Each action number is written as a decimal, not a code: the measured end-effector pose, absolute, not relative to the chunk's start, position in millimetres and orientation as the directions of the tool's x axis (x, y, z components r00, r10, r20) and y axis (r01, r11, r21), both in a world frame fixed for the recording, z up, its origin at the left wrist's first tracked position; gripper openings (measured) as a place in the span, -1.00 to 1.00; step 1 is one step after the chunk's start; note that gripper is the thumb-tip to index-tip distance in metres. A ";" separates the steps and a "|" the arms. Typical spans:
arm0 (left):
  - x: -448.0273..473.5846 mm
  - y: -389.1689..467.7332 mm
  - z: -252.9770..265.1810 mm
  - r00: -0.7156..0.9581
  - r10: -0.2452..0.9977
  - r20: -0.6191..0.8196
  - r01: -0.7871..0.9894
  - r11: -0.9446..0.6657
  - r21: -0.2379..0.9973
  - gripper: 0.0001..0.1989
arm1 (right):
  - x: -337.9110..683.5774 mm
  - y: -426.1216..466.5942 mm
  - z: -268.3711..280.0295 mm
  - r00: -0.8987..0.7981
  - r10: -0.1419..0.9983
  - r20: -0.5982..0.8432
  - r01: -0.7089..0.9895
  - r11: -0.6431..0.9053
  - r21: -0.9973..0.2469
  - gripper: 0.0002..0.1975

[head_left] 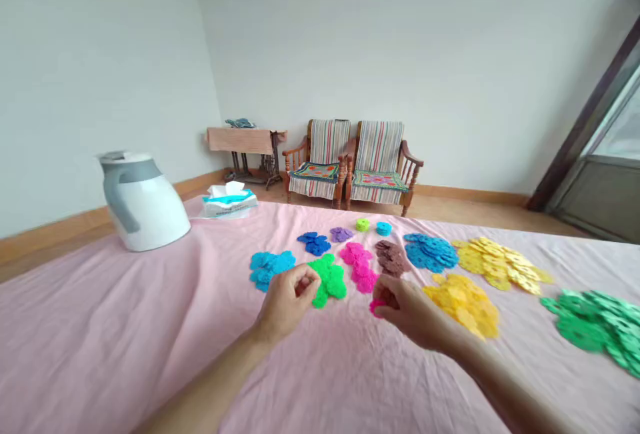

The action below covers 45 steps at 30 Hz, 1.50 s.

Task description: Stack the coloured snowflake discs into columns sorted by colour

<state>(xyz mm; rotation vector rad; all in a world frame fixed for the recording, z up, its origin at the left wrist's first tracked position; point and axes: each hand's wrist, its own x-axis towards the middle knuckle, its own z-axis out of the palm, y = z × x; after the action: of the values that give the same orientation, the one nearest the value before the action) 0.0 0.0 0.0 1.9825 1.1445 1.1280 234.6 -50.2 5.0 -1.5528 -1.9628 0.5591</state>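
Observation:
My left hand [289, 295] is closed with thumb and fingertips together, at the left edge of the bright green snowflake discs [330, 279]. Whatever it may hold is too small or hidden to make out. My right hand [403, 304] is closed on a pink snowflake disc [377, 308], partly covered by the fingers. Just beyond it lies a pile of pink discs [359, 266]. Light blue discs [271, 269] spread behind my left hand. Brown discs [391, 258] lie beyond my right hand, and yellow-orange discs [464, 302] are to its right.
A pink cloth [150, 327] covers the table. On the left stand a white and grey jug [147, 204] and a tissue pack [230, 201]. Farther back are a lime stack [363, 225] and a blue stack [384, 228]. Dark green discs [597, 327] lie far right.

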 end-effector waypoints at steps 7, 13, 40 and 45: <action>-1.1 2.5 -10.6 0.287 0.879 0.381 0.408 -0.472 0.781 -0.84 | 251.9 -31.0 -16.2 0.021 0.968 0.251 0.742 0.153 -0.653 -0.93; 1.4 -5.7 -7.4 0.429 0.819 0.381 0.430 -0.556 0.711 -0.87 | 244.3 -64.8 -35.9 0.006 0.969 0.246 0.767 0.153 -0.624 -0.77; 79.5 -38.3 4.4 0.690 0.649 0.319 0.607 -0.760 0.234 -0.63 | 238.8 -65.1 -40.6 0.181 0.945 0.273 0.421 0.177 -0.890 -0.72; 68.1 -64.0 27.0 0.682 0.621 0.386 0.335 -0.734 0.590 -0.69 | 238.3 -62.7 -43.4 0.179 0.940 0.289 0.454 0.182 -0.872 -0.75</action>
<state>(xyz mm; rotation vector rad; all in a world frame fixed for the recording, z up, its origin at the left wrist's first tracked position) 68.1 -64.0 27.0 2.4138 0.7389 0.8009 238.3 -62.7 -43.4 -1.4313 -1.4344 0.6008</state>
